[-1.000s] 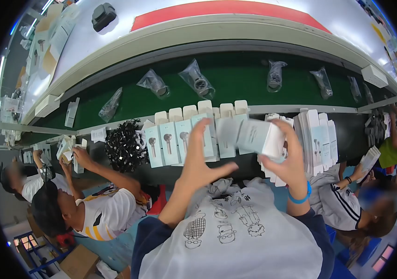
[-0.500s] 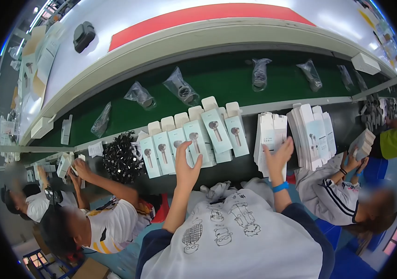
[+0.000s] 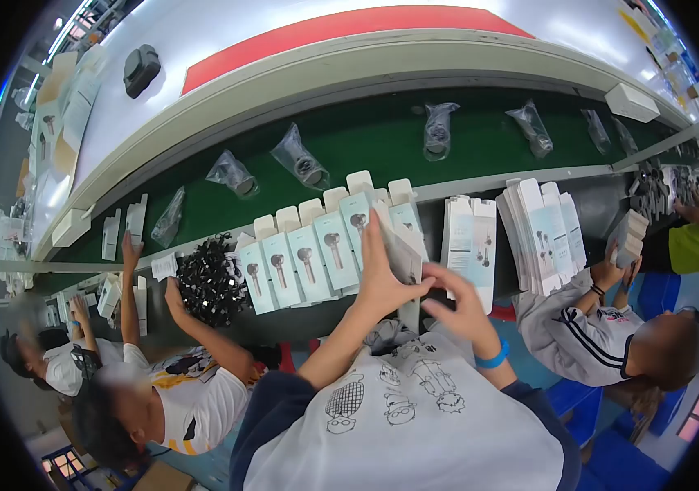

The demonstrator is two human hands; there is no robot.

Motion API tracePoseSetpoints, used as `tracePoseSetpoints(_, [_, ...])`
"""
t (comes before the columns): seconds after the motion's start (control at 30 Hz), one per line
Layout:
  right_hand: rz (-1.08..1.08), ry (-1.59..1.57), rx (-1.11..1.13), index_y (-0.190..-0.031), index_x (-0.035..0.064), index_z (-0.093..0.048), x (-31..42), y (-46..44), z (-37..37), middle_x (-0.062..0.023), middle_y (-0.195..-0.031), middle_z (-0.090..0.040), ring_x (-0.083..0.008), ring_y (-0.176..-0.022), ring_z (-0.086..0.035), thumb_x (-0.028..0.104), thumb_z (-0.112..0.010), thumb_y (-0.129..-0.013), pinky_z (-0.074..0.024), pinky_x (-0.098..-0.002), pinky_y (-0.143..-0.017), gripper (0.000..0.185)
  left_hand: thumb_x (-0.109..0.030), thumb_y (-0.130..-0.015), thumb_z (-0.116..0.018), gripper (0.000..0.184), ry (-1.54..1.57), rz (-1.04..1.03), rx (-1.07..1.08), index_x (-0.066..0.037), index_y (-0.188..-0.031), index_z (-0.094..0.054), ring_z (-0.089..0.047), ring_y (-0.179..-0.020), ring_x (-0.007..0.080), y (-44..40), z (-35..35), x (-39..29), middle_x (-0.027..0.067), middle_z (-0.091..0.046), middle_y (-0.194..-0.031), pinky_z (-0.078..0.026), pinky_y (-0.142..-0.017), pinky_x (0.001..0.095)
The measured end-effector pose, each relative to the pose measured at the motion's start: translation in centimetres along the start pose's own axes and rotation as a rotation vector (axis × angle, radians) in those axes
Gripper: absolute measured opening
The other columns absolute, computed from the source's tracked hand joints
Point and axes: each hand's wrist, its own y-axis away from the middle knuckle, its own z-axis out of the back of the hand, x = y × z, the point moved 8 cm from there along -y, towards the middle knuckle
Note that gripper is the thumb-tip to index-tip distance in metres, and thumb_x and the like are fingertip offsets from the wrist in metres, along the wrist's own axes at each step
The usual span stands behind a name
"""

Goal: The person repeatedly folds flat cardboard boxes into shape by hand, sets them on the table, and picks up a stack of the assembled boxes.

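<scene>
A white and pale green carton (image 3: 403,250), tilted and partly opened out, is between my hands in front of the row of boxes. My left hand (image 3: 384,274) grips its left side, fingers up and thumb pointing right. At its lower right edge my right hand (image 3: 462,307) has curled fingers on the carton, close to my left thumb. Several upright boxes with earphone pictures (image 3: 306,260) stand in a row to the left, their top flaps raised. Flat cartons (image 3: 470,252) lie just right of my hands.
A larger carton stack (image 3: 539,237) lies further right. Black cables (image 3: 212,282) are heaped at the left. Bagged items (image 3: 300,159) lie on the green belt (image 3: 366,135) behind a metal edge. Co-workers sit on both sides, one's hand (image 3: 132,250) reaching toward the belt.
My hands have come together, and a carton is now between them. The blurred carton from a second ago is gone from my right hand. The left co-worker's arm has reached up toward the belt.
</scene>
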Motion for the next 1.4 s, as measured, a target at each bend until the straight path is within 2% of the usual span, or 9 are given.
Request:
tracePoseSetpoints(0.17, [0.004,-0.221,-0.210,-0.122,0.0000,-0.056,2.7,-3.8,1.6,-0.0146,-0.121,-0.057,-0.0264,-0.112,-0.054,0.003,-0.063,-0.078,-0.0438,-0.0366,-0.092,0.045,-0.028,-0.048,-0.087,0.127,-0.445,-0.088,-0.030,0.002,-0.146,-0.012,-0.032,-0.124,0.0459,0.7,0.7,-3.7,0.0277,-0.027,-0.138,-0.025,-0.103,0.0519])
tracePoseSetpoints(0.27, [0.547,0.684,-0.145,-0.115,0.0043,-0.063,7.6,-4.1,-2.6,-0.0155,-0.115,-0.057,-0.0336,-0.103,-0.054,0.000,-0.066,-0.076,-0.0448,-0.0405,-0.089,0.040,-0.028,-0.049,-0.087,0.125,-0.413,-0.027,-0.108,0.001,-0.147,-0.014,-0.032,-0.124,0.0435,0.8,1.8,-3.5,0.0272,-0.030,-0.137,-0.024,-0.103,0.0515])
tracePoseSetpoints(0.5, [0.303,0.244,0.040,-0.094,0.0046,-0.071,7.0,-5.5,-2.9,-0.0058,-0.092,-0.065,-0.0224,-0.099,-0.054,-0.005,-0.068,-0.072,-0.0431,-0.0354,-0.084,0.024,-0.024,-0.050,-0.088,0.126,-0.409,-0.057,-0.185,0.001,-0.147,-0.012,-0.038,-0.120,0.0432,1.4,3.8,-3.2,0.0276,-0.035,-0.135,-0.030,-0.101,0.0506])
tracePoseSetpoints(0.73, [0.141,0.027,-0.052,-0.143,-0.0040,-0.029,5.3,-3.4,-5.1,-0.0179,-0.134,-0.046,-0.0268,-0.128,-0.042,0.012,-0.084,-0.063,-0.0351,-0.0403,-0.105,0.098,-0.004,-0.060,-0.085,0.109,0.596,0.211,-0.307,0.002,-0.144,-0.016,-0.055,-0.114,0.0271,0.8,6.5,-1.5,0.0196,-0.050,-0.126,-0.050,-0.091,0.0398])
tracePoseSetpoints(0.9, [-0.296,-0.271,0.340,-0.145,-0.0029,-0.025,-1.6,-1.9,-6.4,-0.0218,-0.147,-0.031,-0.0303,-0.138,-0.031,0.023,-0.081,-0.071,-0.0304,-0.0437,-0.108,0.097,-0.004,-0.062,-0.085,0.097,0.619,0.218,-0.122,0.000,-0.141,-0.028,-0.056,-0.112,0.0213,1.3,5.2,-2.1,0.0142,-0.053,-0.123,-0.050,-0.090,0.0330])
tracePoseSetpoints(1.03, [0.255,-0.475,0.190,-0.151,0.0042,-0.010,5.6,-3.8,-3.5,-0.0194,-0.141,-0.038,-0.0307,-0.132,-0.038,0.023,-0.068,-0.084,-0.0315,-0.0406,-0.108,0.091,-0.008,-0.058,-0.085,0.101,0.062,-0.121,-0.169,0.000,-0.142,-0.028,-0.056,-0.106,0.0285,1.2,5.7,-5.7,0.0163,-0.053,-0.117,-0.047,-0.087,0.0399])
tracePoseSetpoints(1.17, [-0.068,-0.530,-0.018,-0.147,0.0053,-0.022,5.9,-4.1,-4.3,-0.0130,-0.125,-0.048,-0.0232,-0.116,-0.051,0.020,-0.060,-0.086,-0.0418,-0.0324,-0.097,0.073,-0.012,-0.056,-0.086,0.087,0.018,-0.504,-0.289,-0.012,-0.130,-0.041,-0.052,-0.105,0.0359,2.8,4.9,-6.8,0.0185,-0.050,-0.116,-0.046,-0.083,0.0432])
tracePoseSetpoints(1.3, [-0.281,-1.081,0.106,-0.143,0.0056,-0.032,6.1,-4.2,-5.3,-0.0098,-0.116,-0.053,-0.0166,-0.107,-0.054,0.010,-0.059,-0.082,-0.0438,-0.0287,-0.092,0.067,-0.011,-0.055,-0.086,0.070,0.072,-0.526,-0.267,-0.014,-0.113,-0.047,-0.053,-0.103,0.0384,3.5,5.6,-6.8,0.0215,-0.048,-0.117,-0.048,-0.080,0.0438])
tracePoseSetpoints(1.4, [-0.220,-0.765,0.148,-0.127,0.0045,-0.046,6.0,-4.2,-5.6,-0.0072,-0.110,-0.051,-0.0146,-0.104,-0.054,0.016,-0.057,-0.085,-0.0424,-0.0265,-0.090,0.045,-0.011,-0.052,-0.086,0.071,0.081,-0.451,-0.191,-0.013,-0.112,-0.047,-0.054,-0.103,0.0364,3.4,5.4,-7.0,0.0211,-0.048,-0.116,-0.048,-0.083,0.0429])
